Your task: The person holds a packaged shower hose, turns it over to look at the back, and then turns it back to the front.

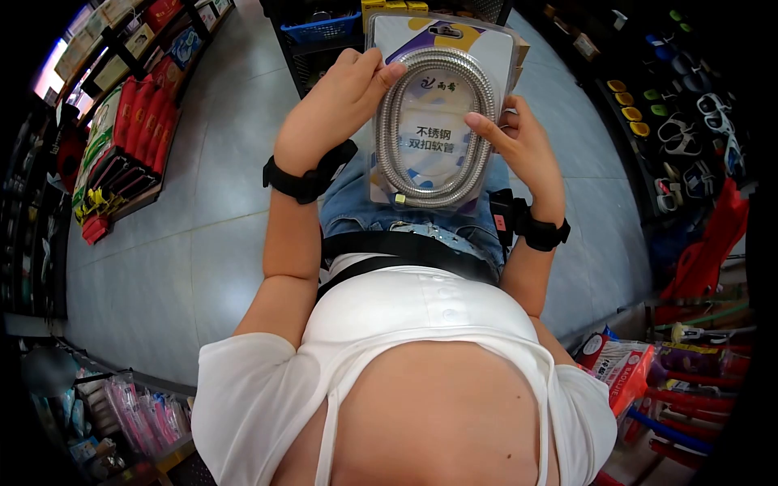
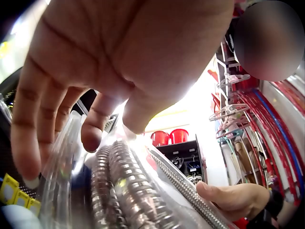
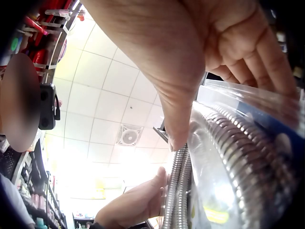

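Note:
A clear plastic package with a coiled metal hose [image 1: 389,134] is held upright in front of the body in the head view. The left hand [image 1: 344,93] pinches its upper left edge, thumb on the front. On the right edge the right hand [image 1: 523,142] grips it, thumb over the front and fingers behind. In the left wrist view the ribbed hose [image 2: 136,191] lies below the left hand [image 2: 109,62]. The right wrist view shows the right hand [image 3: 190,62] over the package, its thumb against the front beside the hose [image 3: 238,148].
Shelves with red packages [image 1: 142,121] stand at the left, and a rack of sandals [image 1: 681,134] at the right. A blue basket [image 1: 322,31] sits on a shelf beyond the package. Grey floor tiles [image 1: 219,162] surround the person. Hanging goods [image 1: 150,417] are at lower left.

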A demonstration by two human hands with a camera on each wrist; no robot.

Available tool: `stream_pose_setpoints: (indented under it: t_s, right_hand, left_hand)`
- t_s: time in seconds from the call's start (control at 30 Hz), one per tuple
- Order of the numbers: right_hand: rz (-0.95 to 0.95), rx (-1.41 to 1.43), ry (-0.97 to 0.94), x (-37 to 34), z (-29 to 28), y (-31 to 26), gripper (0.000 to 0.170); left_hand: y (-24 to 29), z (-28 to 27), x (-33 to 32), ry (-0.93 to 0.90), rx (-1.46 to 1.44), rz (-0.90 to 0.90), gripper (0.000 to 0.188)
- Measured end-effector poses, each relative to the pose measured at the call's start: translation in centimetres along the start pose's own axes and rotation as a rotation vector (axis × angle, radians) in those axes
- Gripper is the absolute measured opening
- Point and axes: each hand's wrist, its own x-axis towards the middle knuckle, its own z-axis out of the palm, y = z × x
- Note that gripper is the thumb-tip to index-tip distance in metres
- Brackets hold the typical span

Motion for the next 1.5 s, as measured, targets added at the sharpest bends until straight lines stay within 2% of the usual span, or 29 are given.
stream_pose_setpoints:
  t_s: [0.1,0.2,0.4,0.7,1.0,1.5]
  right_hand:
    - [-0.008,-0.011,0.000,0.0,-0.1,0.2,0.076]
    - [-0.027,-0.024,0.012,0.1,-0.1,0.5,0.079]
    - [-0.045,-0.024,0.022,0.0,0.1,0.4,0.082]
    - [-0.050,-0.088,0.026,0.0,0.0,0.4,0.087]
    - [-0.096,-0.110,0.023,0.0,0.1,0.6,0.089]
    - [-0.104,-0.098,0.015,0.1,0.1,1.0,0.089]
  left_hand:
    - [0.6,0.2,-0.2,-0.068,0.029,-0.124,0.047]
    - [0.5,0.4,-0.3,-0.069,0.041,-0.108,0.052]
    - [-0.5,1.0,-0.6,-0.028,0.061,-0.057,0.050]
    - [-0.6,0.8,-0.6,-0.060,0.080,-0.045,0.053]
    - [1.0,1.0,-0.4,-0.086,0.125,-0.188,0.054]
    - [1.0,1.5,-0.5,-0.049,0.122,-0.152,0.054]
